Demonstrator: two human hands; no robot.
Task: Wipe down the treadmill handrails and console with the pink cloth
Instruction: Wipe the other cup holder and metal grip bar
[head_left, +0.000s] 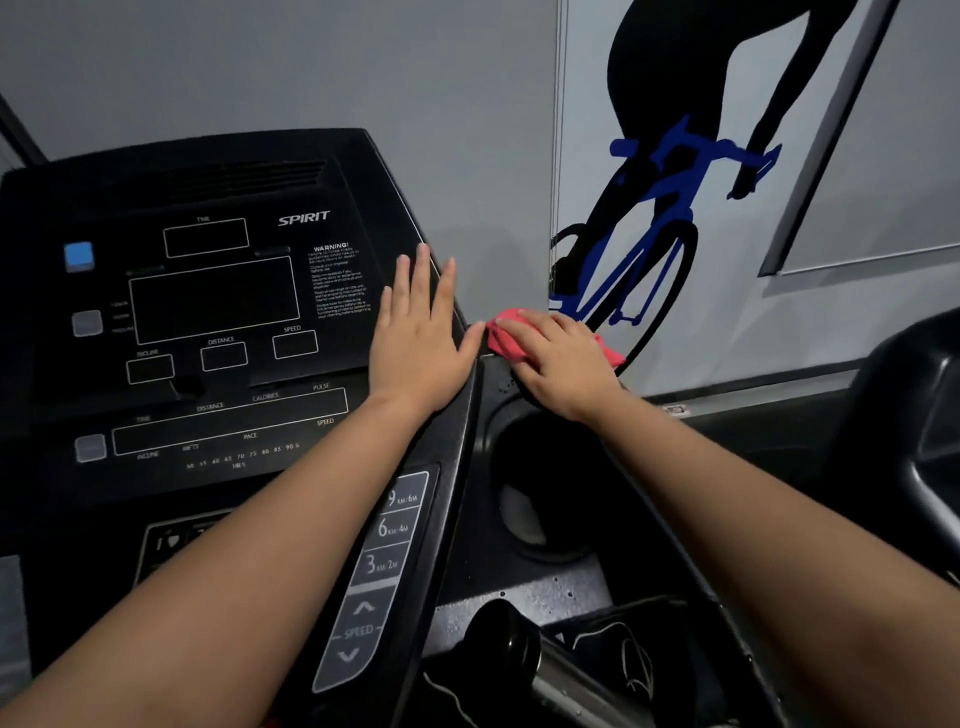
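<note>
The black treadmill console (208, 312) fills the left half of the head view, with dark display windows and a column of speed keys (384, 551) at its right. My left hand (421, 338) lies flat and spread on the console's right edge, holding nothing. My right hand (556, 364) presses the crumpled pink cloth (506, 338) onto the console's upper right corner, just above the round cup holder (540, 499). Pink cloth shows to either side of the fingers. A metal handrail grip (550, 670) sticks up at the bottom.
A grey wall with a blue and black cyclist graphic (654, 208) stands right behind the console. Another black machine part (904, 415) sits at the right edge. A dark pocket with something black in it (623, 654) lies below the cup holder.
</note>
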